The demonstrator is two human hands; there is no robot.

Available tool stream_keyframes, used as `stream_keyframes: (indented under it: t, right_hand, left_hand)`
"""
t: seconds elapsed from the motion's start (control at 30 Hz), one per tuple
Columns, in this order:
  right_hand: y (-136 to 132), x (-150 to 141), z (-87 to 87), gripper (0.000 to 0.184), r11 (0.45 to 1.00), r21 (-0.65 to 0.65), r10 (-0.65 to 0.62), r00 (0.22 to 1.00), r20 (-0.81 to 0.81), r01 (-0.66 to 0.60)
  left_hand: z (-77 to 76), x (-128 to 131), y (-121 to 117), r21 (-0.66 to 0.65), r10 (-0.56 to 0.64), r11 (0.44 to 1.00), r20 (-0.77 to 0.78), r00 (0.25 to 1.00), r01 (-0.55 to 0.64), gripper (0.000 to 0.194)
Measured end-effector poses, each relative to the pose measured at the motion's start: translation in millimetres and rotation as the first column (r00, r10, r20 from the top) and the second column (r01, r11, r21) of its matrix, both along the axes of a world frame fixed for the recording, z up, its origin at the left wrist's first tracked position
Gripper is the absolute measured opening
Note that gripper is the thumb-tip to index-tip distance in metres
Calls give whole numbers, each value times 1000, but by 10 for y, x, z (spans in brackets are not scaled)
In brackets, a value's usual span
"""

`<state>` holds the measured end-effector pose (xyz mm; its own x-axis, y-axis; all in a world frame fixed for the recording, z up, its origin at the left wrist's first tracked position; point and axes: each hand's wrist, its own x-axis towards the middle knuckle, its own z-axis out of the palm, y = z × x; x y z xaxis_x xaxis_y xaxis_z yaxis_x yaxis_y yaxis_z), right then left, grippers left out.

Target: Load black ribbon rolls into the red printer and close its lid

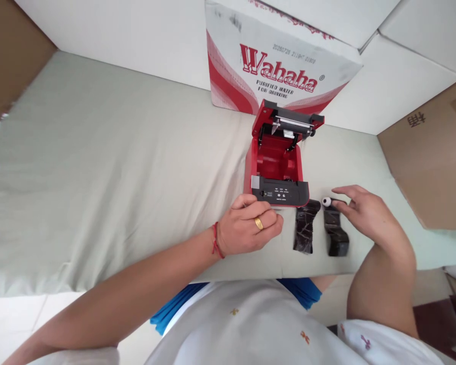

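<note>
A red label printer stands on the cloth with its lid raised, showing a bare red inside and a black front panel. My left hand, with a gold ring and a red cord bracelet, is curled against the printer's front left corner, gripping its edge. Right of the printer lies a strip of shiny black ribbon film. Beside it is a second black ribbon strip with a small white roll core at its far end. My right hand hovers over that end, thumb and fingers apart, thumb close to the core.
Behind the printer stands a white and red Wahaha water carton against white boxes. Brown cardboard boxes stand at the right and far left. A pale green cloth covers the surface, whose front edge is by my body.
</note>
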<state>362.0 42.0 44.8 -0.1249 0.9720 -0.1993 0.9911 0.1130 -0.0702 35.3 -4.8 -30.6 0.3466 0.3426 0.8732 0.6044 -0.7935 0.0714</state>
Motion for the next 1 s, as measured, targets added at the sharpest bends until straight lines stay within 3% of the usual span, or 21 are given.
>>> stream_keyframes:
  t: [0.13,0.4,0.5,0.63,0.7,0.77,0.87,1.0]
  right_hand:
    - [-79,-304,-89,38,985,-34,154,959,-239,-167]
    - [-38,-476,-120,31,962,-113,224,956,-187,-248]
    - [-55,-491,83,31,918,-198,301,930,-212,-343]
    - [-101,-468,600,32,739,-283,434,753,-494,-611]
    - [-72,-524,792,33,765,-191,432,711,-555,-614]
    - [15,-666,851,31,850,-76,403,737,-542,-521]
    - [210,-977,732,34,923,49,356,802,-480,-381]
    - [413,-1331,500,34,915,171,402,836,-372,-364]
  left_hand:
    - [24,-12,-13,-20,4,1000,-17,1000,-4,14]
    - [11,-36,-59,-75,37,996,-123,992,-46,13]
    - [23,-40,-65,-98,3,995,-105,994,-13,12]
    - [55,-27,-55,-33,3,999,-4,1000,-3,13]
    - [56,-20,-49,17,18,1000,81,997,-19,15]
    - [47,-20,-47,54,23,998,156,987,-32,19]
    - [36,-30,-48,76,33,996,173,984,-47,26]
    - [53,-29,-43,25,27,999,78,997,-29,32]
